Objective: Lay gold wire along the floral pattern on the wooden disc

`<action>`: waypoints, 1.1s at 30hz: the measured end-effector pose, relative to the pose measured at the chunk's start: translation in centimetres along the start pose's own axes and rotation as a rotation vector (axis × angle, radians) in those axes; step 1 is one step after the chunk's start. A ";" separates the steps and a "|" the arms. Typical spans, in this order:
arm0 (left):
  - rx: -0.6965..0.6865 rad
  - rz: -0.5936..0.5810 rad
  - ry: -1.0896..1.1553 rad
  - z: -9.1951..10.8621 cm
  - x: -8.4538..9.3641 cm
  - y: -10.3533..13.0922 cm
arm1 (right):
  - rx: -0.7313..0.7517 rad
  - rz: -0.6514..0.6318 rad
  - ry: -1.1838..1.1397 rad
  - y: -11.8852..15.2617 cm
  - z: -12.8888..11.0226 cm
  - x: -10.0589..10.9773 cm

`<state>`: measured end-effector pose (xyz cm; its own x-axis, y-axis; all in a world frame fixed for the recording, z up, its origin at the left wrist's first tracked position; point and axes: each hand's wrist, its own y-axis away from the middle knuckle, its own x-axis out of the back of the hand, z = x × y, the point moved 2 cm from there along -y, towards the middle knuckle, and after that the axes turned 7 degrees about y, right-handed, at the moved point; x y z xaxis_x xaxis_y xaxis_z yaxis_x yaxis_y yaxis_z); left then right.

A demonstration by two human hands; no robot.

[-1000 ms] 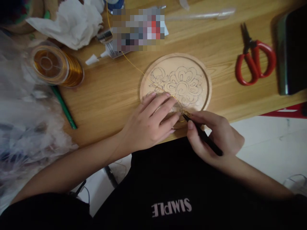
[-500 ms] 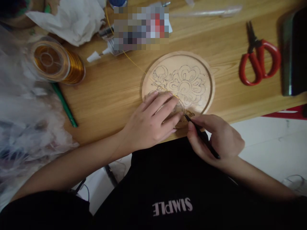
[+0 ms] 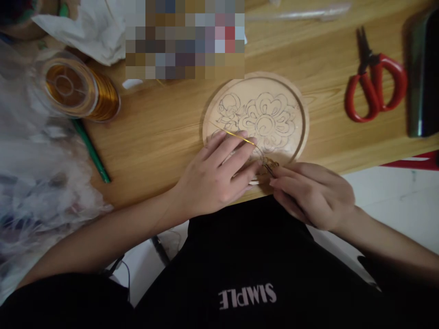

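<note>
A round wooden plate (image 3: 300, 119) with flower outlines drawn on it lies near the table's front edge. My left hand (image 3: 222, 171) rests palm down over its lower left, fingers somewhat apart, with thumb and forefinger closed at a small piece of bent gold wire (image 3: 272, 162). From that piece the wire runs up and left across the fingertips. My right hand (image 3: 313, 194) grips dark tweezers (image 3: 269, 171), whose tips meet the bent wire at the plate's lower rim. Most of the tweezers is hidden by the fingers.
A spool of gold wire (image 3: 106, 98) lies on the left beside a green pencil-like stick (image 3: 91, 151) and crumpled plastic (image 3: 51, 192). Red-handled pliers (image 3: 373, 87) and a dark device (image 3: 423, 77) are on the right. White tissue (image 3: 99, 34) sits at the back left.
My right hand has rolled over, its knuckles now upward, and covers the tweezers' shaft. The left hand stays nearly in place. The wire across the left fingers now catches more light.
</note>
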<state>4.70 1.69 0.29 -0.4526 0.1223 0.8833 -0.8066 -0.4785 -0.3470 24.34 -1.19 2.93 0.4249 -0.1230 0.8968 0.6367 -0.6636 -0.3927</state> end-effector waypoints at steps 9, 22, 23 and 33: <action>0.021 -0.018 0.077 0.0 0.0 0.1 | 0.133 0.001 0.021 -0.6 0.6 0.5; 0.023 -0.048 0.066 0.0 0.1 0.0 | 0.446 -0.122 0.143 -1.0 2.3 0.9; 0.019 -0.046 0.062 0.0 0.1 0.0 | 0.465 -0.120 0.142 -1.1 2.5 0.9; 0.008 -0.039 0.072 0.0 0.0 0.1 | -0.019 0.064 -0.183 1.7 1.9 0.2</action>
<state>4.59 1.59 0.29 -0.4467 0.2029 0.8713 -0.8215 -0.4788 -0.3097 26.70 -0.94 2.09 0.5752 -0.0304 0.8175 0.5930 -0.6728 -0.4423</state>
